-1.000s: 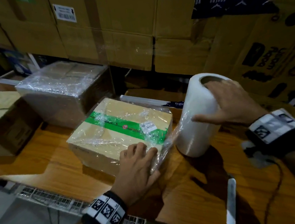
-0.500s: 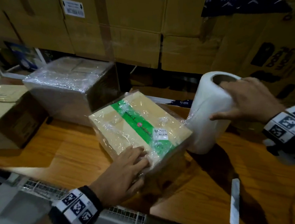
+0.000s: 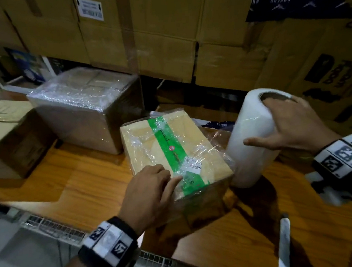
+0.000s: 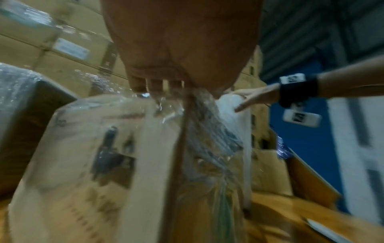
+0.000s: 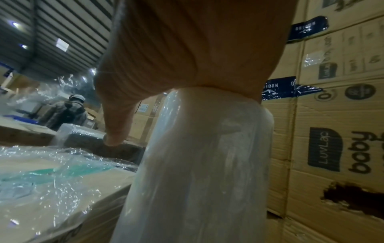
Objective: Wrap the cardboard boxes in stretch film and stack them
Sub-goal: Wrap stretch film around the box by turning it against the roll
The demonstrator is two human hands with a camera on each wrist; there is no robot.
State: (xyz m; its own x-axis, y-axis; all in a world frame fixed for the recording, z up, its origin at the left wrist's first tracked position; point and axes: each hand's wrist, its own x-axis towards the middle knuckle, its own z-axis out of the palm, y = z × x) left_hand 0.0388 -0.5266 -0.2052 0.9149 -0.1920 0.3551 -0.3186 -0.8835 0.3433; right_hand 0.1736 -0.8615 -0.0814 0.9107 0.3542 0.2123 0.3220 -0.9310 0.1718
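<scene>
A small cardboard box (image 3: 141, 140) with a green tape stripe lies on the wooden table (image 3: 79, 180), partly covered in stretch film. My left hand (image 3: 154, 188) presses flat on its near top corner, fingers over the film; the left wrist view shows these fingers (image 4: 158, 85) reaching over the box (image 4: 83, 156) edge. My right hand (image 3: 293, 123) grips the white stretch film roll (image 3: 250, 165) from above, fingers in the core, thumb along its side. The roll (image 5: 197, 164) stands upright against the box's right side, with film running from it to the box (image 5: 62, 180).
A larger film-wrapped box (image 3: 79, 103) stands behind at left, and a bare carton (image 3: 3, 135) at far left. A wall of big cartons (image 3: 162, 38) closes off the back and right. A white cutter (image 3: 283, 243) lies near the front right. A wire shelf (image 3: 51, 227) runs along the table's front.
The box has turned clockwise under my left hand, so the green stripe now points away from me. The roll has stayed at its right, with the film drawn round the corner.
</scene>
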